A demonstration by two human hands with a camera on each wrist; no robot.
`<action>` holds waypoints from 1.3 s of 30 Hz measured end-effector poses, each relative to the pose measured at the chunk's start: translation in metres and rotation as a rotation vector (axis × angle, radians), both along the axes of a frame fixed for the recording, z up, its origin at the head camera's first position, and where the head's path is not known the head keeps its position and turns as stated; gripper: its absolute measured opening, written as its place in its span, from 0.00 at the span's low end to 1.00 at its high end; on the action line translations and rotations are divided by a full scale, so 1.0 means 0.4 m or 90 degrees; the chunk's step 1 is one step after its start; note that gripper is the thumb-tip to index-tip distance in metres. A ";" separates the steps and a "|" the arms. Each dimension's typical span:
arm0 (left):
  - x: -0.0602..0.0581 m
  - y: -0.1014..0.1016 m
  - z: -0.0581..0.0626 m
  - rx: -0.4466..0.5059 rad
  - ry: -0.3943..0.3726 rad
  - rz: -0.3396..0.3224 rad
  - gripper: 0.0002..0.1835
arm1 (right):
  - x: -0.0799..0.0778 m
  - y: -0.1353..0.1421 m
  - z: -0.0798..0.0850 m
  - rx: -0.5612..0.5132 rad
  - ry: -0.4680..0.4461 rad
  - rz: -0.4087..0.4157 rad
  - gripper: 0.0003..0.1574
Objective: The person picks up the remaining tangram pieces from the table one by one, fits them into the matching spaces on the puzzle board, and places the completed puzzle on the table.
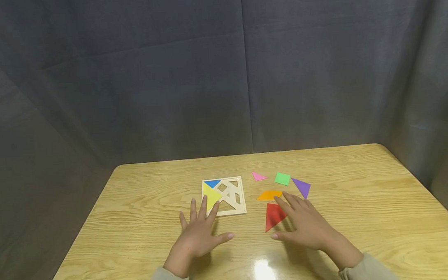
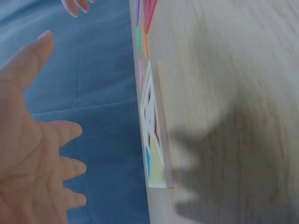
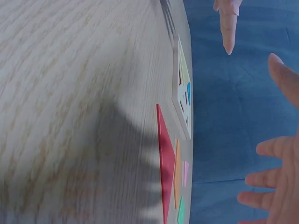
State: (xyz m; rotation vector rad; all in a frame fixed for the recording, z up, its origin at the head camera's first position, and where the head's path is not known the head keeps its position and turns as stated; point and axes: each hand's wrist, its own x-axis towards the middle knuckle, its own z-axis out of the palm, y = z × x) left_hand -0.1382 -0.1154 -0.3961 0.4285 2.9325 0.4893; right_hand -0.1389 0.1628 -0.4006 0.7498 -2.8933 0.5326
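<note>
My left hand (image 1: 199, 235) hovers over the table with its fingers spread, just in front of a square wooden tangram tray (image 1: 243, 197). In the tray lie a yellow triangle (image 1: 211, 194) and a blue triangle (image 1: 212, 183); its other cutouts show bare. My right hand (image 1: 309, 225), also spread and holding nothing, hangs above a red triangle (image 1: 274, 214) and partly covers it. Beyond its fingertips lies an orange parallelogram (image 1: 269, 195). Farther back are a pink triangle (image 1: 259, 176), a green square (image 1: 282, 178) and a purple triangle (image 1: 302, 187).
The light wood table (image 1: 137, 209) runs back to a dark cloth curtain (image 1: 170, 96), which also closes off both sides. A bright glare spot sits near the front edge. Shadows of both hands fall on the tabletop.
</note>
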 end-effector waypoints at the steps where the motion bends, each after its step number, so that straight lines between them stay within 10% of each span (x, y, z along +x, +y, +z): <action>1: -0.001 -0.001 -0.003 -0.001 0.000 0.000 0.48 | -0.001 0.000 -0.002 -0.002 0.001 0.001 0.56; 39: -0.042 -0.025 -0.068 -0.004 -0.040 0.024 0.45 | -0.027 -0.009 -0.065 0.002 -0.047 -0.011 0.56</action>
